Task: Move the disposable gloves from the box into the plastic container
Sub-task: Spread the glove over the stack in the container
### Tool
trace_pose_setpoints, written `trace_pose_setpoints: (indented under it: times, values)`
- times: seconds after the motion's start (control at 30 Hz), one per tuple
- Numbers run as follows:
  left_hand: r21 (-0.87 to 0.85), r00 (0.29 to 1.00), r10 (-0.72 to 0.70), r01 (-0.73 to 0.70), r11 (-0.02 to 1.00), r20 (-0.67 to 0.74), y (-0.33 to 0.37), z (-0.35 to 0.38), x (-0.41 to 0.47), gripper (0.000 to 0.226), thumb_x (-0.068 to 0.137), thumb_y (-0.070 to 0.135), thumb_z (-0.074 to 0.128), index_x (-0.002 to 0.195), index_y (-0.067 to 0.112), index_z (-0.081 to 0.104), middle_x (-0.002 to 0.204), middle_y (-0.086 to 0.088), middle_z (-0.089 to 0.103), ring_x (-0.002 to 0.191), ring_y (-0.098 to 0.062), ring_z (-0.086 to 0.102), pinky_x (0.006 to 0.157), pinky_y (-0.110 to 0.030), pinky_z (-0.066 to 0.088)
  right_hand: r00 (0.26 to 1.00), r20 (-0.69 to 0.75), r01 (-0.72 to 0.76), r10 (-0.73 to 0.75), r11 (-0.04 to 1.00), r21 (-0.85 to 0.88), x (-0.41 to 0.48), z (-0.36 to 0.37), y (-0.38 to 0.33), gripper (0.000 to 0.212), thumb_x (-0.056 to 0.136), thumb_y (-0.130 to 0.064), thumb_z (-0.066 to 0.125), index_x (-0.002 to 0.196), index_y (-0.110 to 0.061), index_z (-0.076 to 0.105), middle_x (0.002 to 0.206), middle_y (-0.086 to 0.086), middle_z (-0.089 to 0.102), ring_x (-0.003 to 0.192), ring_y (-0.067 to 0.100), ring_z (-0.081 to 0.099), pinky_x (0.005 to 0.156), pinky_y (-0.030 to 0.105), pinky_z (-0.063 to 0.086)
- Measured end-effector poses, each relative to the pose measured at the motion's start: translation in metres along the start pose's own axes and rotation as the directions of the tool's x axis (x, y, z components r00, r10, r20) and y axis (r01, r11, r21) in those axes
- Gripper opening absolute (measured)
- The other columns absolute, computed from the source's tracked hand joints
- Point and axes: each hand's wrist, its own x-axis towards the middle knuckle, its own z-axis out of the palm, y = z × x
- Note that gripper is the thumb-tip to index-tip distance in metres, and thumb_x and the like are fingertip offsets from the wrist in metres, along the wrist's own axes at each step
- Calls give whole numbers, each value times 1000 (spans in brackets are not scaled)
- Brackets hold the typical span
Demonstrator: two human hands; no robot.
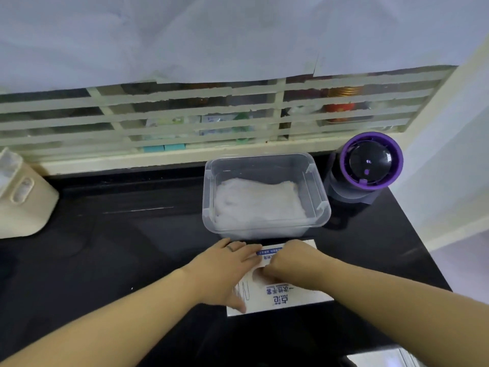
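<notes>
A white glove box [291,298] with blue print lies flat on the black counter, just in front of a clear plastic container [209,207]. A crumpled pile of translucent disposable gloves [256,202] fills the container's bottom. My left hand [227,268] lies flat on the box's left side, fingers spread, thumb at its near edge. My right hand [291,260] is curled at the box's top, its fingers tucked into the opening; whether they pinch anything inside is hidden.
A purple-rimmed black appliance [370,162] stands right of the container. A cream canister [21,197] sits at the far left. Behind runs a taped window frame [185,123]. The black counter [119,247] ends at its right edge near a white wall.
</notes>
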Motion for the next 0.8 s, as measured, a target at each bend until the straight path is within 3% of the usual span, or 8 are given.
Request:
trace_pose_setpoints:
  times: [0.07, 0.13, 0.27, 0.33, 0.57, 0.73, 0.8]
  values:
    - [2, 1000, -10, 10, 1000, 10, 1, 2, 3, 97, 80, 62, 63, 155, 25, 13, 163, 6, -4, 148, -19, 11, 121, -38, 3, 999, -47, 4, -7, 999, -53, 5, 3, -3, 8, 85, -9, 60, 87, -16, 65, 73, 1, 64, 58, 23, 54, 51, 30, 32]
    - [27, 1000, -16, 16, 1000, 25, 1, 4, 4, 98, 80, 62, 63, 155, 25, 12, 163, 6, -6, 148, -20, 13, 121, -43, 6, 997, -82, 11, -17, 998, -63, 8, 5, -2, 11, 76, -11, 71, 71, -20, 65, 62, -3, 62, 48, 19, 50, 46, 26, 30]
    - [27, 998, -31, 30, 999, 58, 1, 4, 6, 98, 81, 60, 64, 155, 25, 11, 163, 7, -8, 147, -21, 14, 120, -47, 8, 999, -48, 14, -16, 999, -46, -1, 0, 1, 8, 89, -7, 57, 88, -12, 63, 76, 3, 64, 56, 23, 48, 56, 33, 44]
    - [29, 998, -34, 33, 999, 54, 1, 5, 6, 98, 81, 61, 63, 155, 25, 10, 163, 7, -9, 148, -21, 13, 120, -48, 8, 999, -49, 17, -19, 999, -51, -8, -5, 1, 7, 89, -5, 57, 89, -10, 60, 75, 5, 62, 55, 24, 43, 58, 35, 46]
    - [41, 997, -36, 33, 999, 62, 2, 5, 7, 100, 81, 60, 64, 155, 24, 8, 163, 6, -8, 147, -23, 15, 120, -50, 7, 997, 27, 70, -68, 995, -77, -14, -23, 2, 5, 93, -9, 56, 97, -11, 59, 85, 6, 66, 63, 23, 55, 69, 39, 52]
    - [18, 999, -28, 27, 999, 44, 1, 4, 5, 101, 80, 59, 66, 156, 24, 8, 163, 6, -7, 147, -21, 16, 120, -48, 9, 994, -63, -87, 87, 996, 3, -13, -18, -6, 21, 96, -5, 46, 114, -9, 53, 97, 7, 63, 67, 24, 47, 66, 35, 37]
    - [-1, 999, -25, 25, 1000, 48, -2, 3, 2, 99, 82, 58, 65, 156, 25, 8, 163, 8, -7, 149, -18, 12, 121, -46, 6, 985, -89, -142, 148, 987, 68, -14, -5, -11, 26, 94, -6, 48, 120, -10, 51, 106, 7, 60, 72, 28, 52, 65, 34, 34]
